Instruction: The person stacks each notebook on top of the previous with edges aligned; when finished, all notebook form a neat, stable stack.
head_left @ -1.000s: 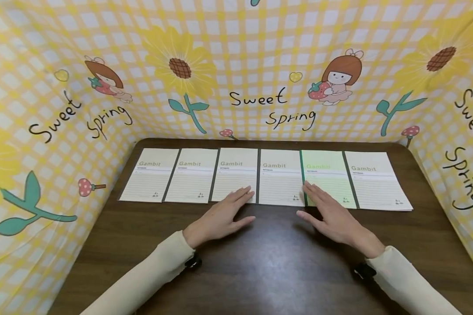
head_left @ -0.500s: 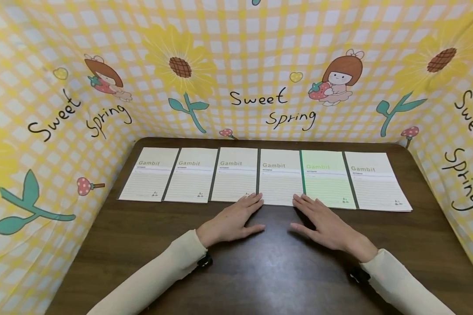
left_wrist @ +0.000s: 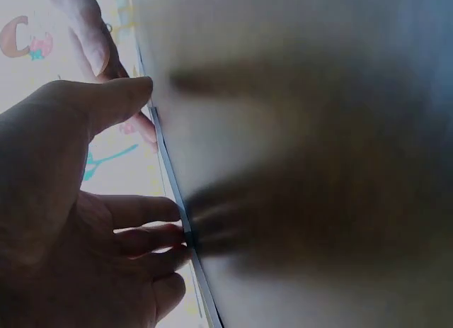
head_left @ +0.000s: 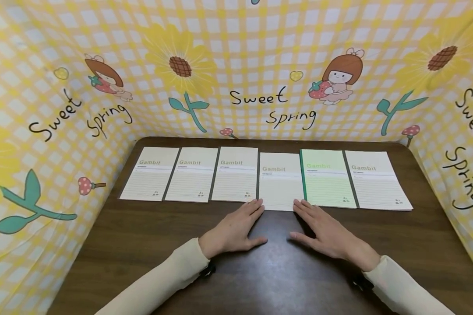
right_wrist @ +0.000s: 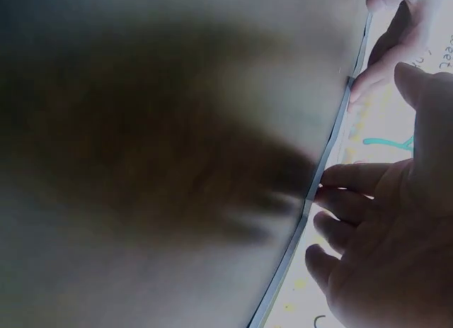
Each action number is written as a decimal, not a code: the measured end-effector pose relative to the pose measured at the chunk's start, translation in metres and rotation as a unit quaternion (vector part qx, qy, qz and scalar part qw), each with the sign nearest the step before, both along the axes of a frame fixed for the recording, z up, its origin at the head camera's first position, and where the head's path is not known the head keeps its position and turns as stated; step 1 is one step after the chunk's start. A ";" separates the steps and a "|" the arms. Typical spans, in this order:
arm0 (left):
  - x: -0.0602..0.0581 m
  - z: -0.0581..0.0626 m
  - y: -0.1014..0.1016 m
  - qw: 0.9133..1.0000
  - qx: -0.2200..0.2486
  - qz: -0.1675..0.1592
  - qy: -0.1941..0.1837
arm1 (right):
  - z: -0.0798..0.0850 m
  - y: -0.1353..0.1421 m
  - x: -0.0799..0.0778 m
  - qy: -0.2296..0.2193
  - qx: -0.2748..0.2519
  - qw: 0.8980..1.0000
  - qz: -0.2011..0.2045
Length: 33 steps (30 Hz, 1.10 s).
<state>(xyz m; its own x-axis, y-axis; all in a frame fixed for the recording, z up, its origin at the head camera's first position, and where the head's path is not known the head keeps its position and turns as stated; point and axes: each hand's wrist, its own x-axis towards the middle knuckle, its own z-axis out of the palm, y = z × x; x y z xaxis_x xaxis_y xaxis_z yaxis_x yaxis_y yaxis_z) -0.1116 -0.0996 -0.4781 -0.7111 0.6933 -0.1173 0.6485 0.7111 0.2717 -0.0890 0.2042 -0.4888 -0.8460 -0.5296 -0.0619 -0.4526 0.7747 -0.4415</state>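
Glossy brown table (head_left: 276, 284), apparently wood, checked cloth (head_left: 244, 52) behind, six notebooks (head_left: 280, 188)

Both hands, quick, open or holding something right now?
Left hand: open, touching the near left corner of the fourth notebook from the left.
Right hand: open, touching that notebook's near right corner.

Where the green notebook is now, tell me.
In the head view, the green notebook lies right of centre, immediately left of the rightmost notebook, just beyond the right hand.
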 end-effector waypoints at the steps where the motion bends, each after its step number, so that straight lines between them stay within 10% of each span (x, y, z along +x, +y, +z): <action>1: 0.004 0.000 -0.001 1.000 -0.002 -0.003 0.002 | 0.001 -0.001 0.003 -0.002 0.001 1.000 -0.001; 11: 0.022 0.005 -0.005 1.000 -0.004 -0.010 -0.017 | 0.004 -0.007 0.025 -0.006 0.004 1.000 -0.004; 17: 0.011 0.004 -0.005 0.991 0.110 0.038 -0.073 | 0.004 -0.007 0.021 -0.018 -0.061 0.997 -0.038; 23: 0.007 -0.001 -0.003 0.940 0.285 0.153 -0.108 | 0.006 -0.010 0.018 -0.013 -0.157 0.980 -0.124; 31: 0.002 0.000 0.000 0.873 0.363 0.258 -0.200 | 0.014 -0.015 0.015 -0.113 -0.258 0.926 -0.250; 33: 0.000 0.001 0.000 0.844 0.388 0.275 -0.248 | 0.017 -0.016 0.014 -0.164 -0.295 0.903 -0.266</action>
